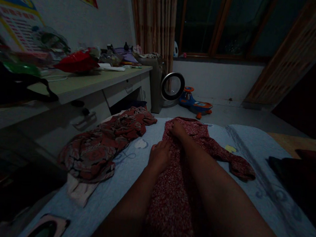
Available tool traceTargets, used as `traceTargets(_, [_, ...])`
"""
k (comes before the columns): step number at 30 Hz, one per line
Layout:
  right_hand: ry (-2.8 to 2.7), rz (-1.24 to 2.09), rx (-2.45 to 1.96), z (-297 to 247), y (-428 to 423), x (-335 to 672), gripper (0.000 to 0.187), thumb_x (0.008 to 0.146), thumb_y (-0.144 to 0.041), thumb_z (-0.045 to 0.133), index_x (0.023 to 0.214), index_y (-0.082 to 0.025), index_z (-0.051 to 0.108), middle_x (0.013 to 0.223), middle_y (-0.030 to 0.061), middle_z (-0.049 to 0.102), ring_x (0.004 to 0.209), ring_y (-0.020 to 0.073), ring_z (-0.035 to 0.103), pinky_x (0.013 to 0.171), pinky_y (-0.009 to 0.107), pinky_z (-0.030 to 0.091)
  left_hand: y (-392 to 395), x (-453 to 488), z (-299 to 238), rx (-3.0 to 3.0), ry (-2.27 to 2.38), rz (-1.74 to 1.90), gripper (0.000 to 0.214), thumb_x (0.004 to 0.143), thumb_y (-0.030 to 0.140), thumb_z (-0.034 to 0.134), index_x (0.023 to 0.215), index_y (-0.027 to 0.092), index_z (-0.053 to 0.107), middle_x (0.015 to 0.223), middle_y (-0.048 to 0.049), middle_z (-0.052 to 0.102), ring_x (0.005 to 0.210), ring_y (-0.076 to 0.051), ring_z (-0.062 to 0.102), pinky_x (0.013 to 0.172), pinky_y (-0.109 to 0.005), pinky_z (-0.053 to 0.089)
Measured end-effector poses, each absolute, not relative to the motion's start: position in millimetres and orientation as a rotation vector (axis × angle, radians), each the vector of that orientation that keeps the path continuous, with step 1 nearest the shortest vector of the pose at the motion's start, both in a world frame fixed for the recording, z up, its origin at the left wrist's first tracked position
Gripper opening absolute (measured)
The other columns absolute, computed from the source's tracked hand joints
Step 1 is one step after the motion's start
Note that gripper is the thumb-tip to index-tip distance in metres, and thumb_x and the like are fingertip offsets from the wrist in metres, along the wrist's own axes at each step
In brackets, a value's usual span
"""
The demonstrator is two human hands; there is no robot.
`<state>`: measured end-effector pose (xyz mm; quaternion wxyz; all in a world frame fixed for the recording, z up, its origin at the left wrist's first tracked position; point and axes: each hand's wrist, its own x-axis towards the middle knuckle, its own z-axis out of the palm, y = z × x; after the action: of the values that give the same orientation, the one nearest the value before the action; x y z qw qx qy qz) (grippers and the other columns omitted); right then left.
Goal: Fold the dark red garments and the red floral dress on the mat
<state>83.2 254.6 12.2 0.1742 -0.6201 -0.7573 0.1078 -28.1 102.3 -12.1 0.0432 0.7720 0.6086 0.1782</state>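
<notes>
A long-sleeved, dark red speckled garment [171, 185], perhaps a knit dress, lies stretched out on the light blue bedspread [130, 189]. One of its sleeves reaches out to the right, while the other cannot be seen spread out. My right hand [178, 130] is closed on the cloth near the garment's upper left, fingers bent down into it. Lower on the same left edge, my left hand [159, 156] has its fingers curled over the fabric. Dim light hides the fingertips of both hands. To the left lies a crumpled red-and-grey patterned cloth [101, 147].
A phone [48, 228] lies at the bed's lower left. Dark folded clothes [303, 181] are at the right. Along the left runs a cluttered desk [109, 80]. A washing machine with its round door [173, 86] open and a blue-orange ride-on toy [194, 103] stand beyond the bed.
</notes>
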Motion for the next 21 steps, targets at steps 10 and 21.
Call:
traceTargets(10, [-2.028,0.267,-1.835,13,279,90,0.038,0.089,-0.007,0.047,0.121,-0.012,0.067,0.119,0.0151,0.07,0.107,0.0188,0.066,0.091,0.023,0.045,107,-26,-22,2.322,1.956,0.451,0.046,0.097,0.026,0.042,0.142,0.019,0.046,0.154,-0.0107,0.043,0.143,-0.029,0.035,0.115,-0.053,0.028])
traceTargets(21, [-2.253,0.186,-1.7,17,283,77,0.033,0.09,-0.017,0.051,0.117,-0.018,0.071,0.121,0.0141,0.069,0.114,0.0238,0.063,0.099,0.03,0.043,106,-25,-22,2.301,1.984,0.456,0.047,0.096,0.027,0.043,0.143,0.024,0.046,0.153,-0.0094,0.045,0.143,-0.03,0.036,0.116,-0.055,0.027])
